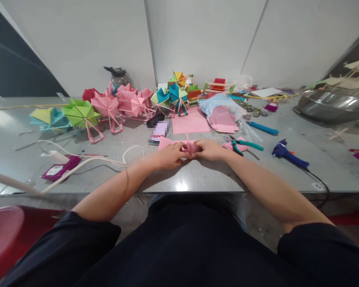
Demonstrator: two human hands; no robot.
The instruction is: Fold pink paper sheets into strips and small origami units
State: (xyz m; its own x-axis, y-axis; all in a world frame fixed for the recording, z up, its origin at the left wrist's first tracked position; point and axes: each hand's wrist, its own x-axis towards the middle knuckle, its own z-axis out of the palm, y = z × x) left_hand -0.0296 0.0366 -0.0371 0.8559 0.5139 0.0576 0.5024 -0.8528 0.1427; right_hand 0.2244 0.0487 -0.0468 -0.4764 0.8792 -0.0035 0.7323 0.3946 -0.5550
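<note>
Both hands are at a folded piece of pink paper (192, 148) close to the table's front edge. My left hand (174, 154) grips its left side, fingers curled in. My right hand (208, 150) pinches the right side, thumb and fingers closed on it. A thin pink strip stands up behind the fold. More pink paper spreads out to the left under my left hand. Just right of my right hand lie teal-handled pliers (247, 144) on small pink papers (227, 146). A flat pink sheet (190, 121) lies behind the hands.
Folded paper umbrellas (80, 113) line the back left. A phone (159, 131) lies behind my left hand. To the right are a blue glue gun (290, 154), a blue cutter (263, 128) and a metal bowl (332, 105). A white cable (89, 160) crosses the left side.
</note>
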